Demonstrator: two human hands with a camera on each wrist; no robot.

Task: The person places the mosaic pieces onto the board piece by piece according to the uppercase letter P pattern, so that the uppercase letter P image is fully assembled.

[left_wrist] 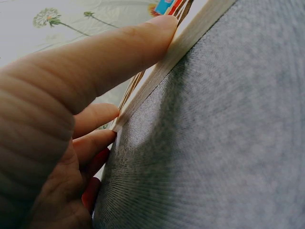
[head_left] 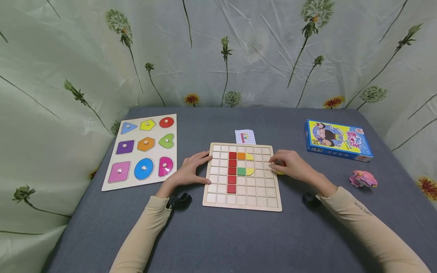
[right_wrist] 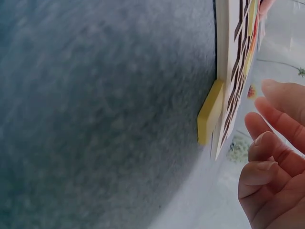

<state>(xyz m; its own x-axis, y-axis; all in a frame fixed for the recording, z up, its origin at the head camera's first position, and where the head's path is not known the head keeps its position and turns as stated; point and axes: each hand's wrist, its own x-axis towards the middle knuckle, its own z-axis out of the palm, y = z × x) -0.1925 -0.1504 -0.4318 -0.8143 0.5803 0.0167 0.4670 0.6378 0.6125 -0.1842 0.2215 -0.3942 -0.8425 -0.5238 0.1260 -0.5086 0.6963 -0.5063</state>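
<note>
In the head view a wooden grid board (head_left: 261, 201) lies flat on the table. A column of red squares (head_left: 231, 179) sits in it, with an orange square (head_left: 241, 156), a green square (head_left: 241, 171) and two yellow pieces with curved edges (head_left: 250, 172) to the right. My left hand (head_left: 187, 170) touches the board's left edge with thumb and fingers spread. Over the right edge hovers my right hand (head_left: 291, 163), fingers relaxed, nothing visible between them in the right wrist view. Beneath it a yellow piece (right_wrist: 209, 113) leans against the board's edge, partly hidden in the head view.
A small printed pattern card (head_left: 245, 137) lies behind the board. To the left is a knobbed shape puzzle (head_left: 136, 154). A blue box (head_left: 338, 139) and a pink figure (head_left: 363, 178) are at the right. A flowered curtain (head_left: 205, 68) borders the grey table (head_left: 218, 242).
</note>
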